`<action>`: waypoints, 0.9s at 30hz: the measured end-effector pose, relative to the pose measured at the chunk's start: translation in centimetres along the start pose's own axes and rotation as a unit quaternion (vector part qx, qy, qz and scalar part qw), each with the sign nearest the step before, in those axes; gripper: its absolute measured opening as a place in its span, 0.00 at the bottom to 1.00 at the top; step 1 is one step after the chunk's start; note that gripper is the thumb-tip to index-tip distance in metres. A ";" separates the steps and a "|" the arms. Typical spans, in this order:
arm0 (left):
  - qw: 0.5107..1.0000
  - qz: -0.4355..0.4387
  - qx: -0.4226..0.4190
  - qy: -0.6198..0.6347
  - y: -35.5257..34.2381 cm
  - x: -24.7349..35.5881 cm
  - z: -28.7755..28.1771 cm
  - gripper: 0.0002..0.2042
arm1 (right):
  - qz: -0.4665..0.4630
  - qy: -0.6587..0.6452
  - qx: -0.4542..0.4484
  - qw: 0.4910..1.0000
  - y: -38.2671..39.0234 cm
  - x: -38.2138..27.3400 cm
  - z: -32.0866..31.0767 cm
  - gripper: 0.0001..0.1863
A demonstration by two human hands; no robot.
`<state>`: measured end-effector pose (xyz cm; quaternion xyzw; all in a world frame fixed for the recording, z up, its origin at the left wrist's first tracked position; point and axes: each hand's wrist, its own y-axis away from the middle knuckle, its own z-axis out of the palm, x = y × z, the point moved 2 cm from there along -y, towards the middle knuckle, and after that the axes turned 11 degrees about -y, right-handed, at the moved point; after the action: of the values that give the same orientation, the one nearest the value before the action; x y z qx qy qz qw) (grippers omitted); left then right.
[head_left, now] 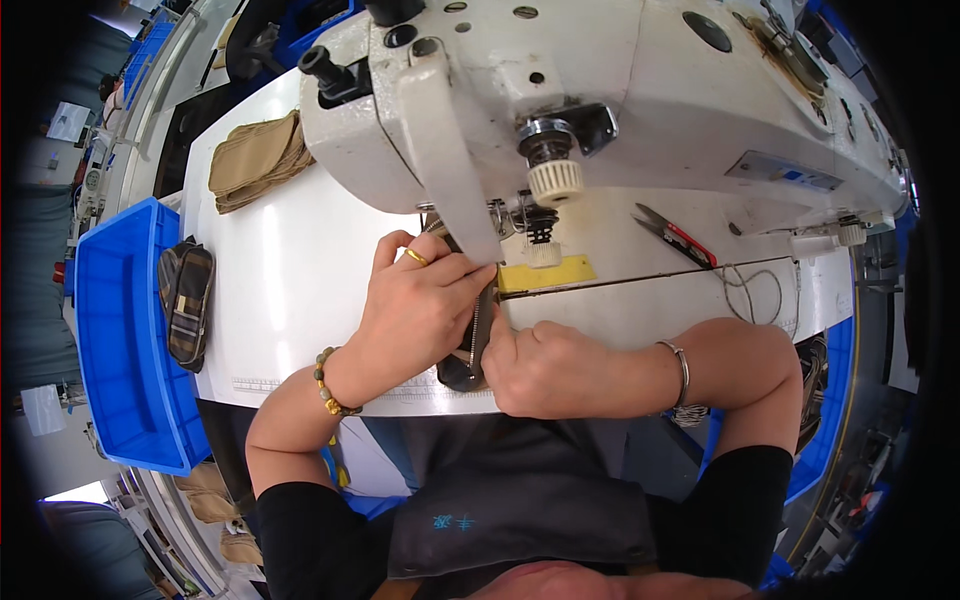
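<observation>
A dark fabric piece with a metal zipper lies under the head of a white sewing machine, running toward the table's front edge. My left hand, with a ring and a beaded bracelet, presses its closed fingers on the piece close to the needle area. My right hand is curled at the piece's right edge, nearer to me, gripping it there. The needle and the far end of the piece are hidden behind the machine head and my left fingers.
Brown fabric pieces are stacked at the back left. A dark plaid pouch rests by the table's left edge, beside a blue bin. Thread snips and a loose cord lie right of the yellow strip.
</observation>
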<state>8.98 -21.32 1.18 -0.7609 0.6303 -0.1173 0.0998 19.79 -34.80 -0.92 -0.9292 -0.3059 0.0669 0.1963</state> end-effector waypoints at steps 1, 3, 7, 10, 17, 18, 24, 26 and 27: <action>1.000 0.002 0.001 0.002 -0.1 -0.1 -0.1 0.15 | 0.003 0.004 -0.004 1.000 0.0 -0.1 0.1 0.19; 1.000 0.003 0.004 -0.003 -0.2 -0.2 0.3 0.15 | 0.018 0.015 -0.003 1.000 0.2 -0.1 0.6 0.19; 1.000 -0.004 -0.005 -0.018 -0.5 -0.7 0.3 0.13 | 0.028 0.024 0.004 0.999 0.1 0.4 0.8 0.20; 0.999 0.009 -0.004 -0.041 -0.4 -0.7 0.3 0.14 | 0.027 0.010 0.015 0.999 0.0 0.6 0.6 0.19; 0.998 -0.020 -0.007 -0.052 1.0 1.2 -0.7 0.15 | 0.007 0.024 -0.015 1.000 0.3 -0.2 -0.1 0.17; 0.999 -0.018 -0.003 -0.039 1.0 1.2 -0.6 0.14 | 0.005 0.025 -0.010 1.000 0.3 -0.3 -0.1 0.16; 1.000 -0.014 -0.006 -0.014 0.9 1.1 -0.4 0.15 | -0.002 0.016 0.008 1.000 0.3 -0.5 -0.2 0.16; 1.000 -0.013 -0.008 -0.010 0.9 1.1 -0.3 0.15 | -0.002 0.011 0.007 1.000 0.3 -0.4 -0.1 0.16; 1.000 -0.011 -0.007 -0.012 0.9 1.1 -0.3 0.15 | -0.008 0.016 0.007 1.000 0.3 -0.4 0.0 0.16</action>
<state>8.25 -22.54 1.24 -0.7700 0.6212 -0.1048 0.1011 19.65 -35.28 -1.04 -0.9264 -0.3095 0.0530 0.2079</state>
